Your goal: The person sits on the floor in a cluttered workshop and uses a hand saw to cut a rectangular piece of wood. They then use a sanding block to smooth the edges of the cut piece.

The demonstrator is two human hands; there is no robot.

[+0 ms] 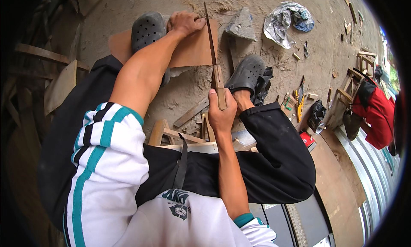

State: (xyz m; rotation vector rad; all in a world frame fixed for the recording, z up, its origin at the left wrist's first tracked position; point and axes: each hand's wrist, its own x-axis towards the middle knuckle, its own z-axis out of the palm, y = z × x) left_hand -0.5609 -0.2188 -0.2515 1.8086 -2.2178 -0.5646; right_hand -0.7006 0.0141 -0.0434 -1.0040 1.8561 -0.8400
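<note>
Left hand [185, 22] pressed flat, fingers curled over the top edge of a thin brown board [192, 48] at twelve o'clock. Right hand [221, 112] clenched round the wooden handle of a handsaw [212, 54], near the centre, blade running up along the board's right edge. Board pinned at its left end under a dark perforated clog [147, 31]; the far corner hidden beneath it. Second clog [248, 73] at one o'clock on the sandy ground [188, 86]. Saw teeth too thin to make out. Black bag [317, 114] at three o'clock, contents not visible. Crumpled plastic sheet [284, 22] at one o'clock. Wood offcuts [171, 133] half hidden behind the knees.
</note>
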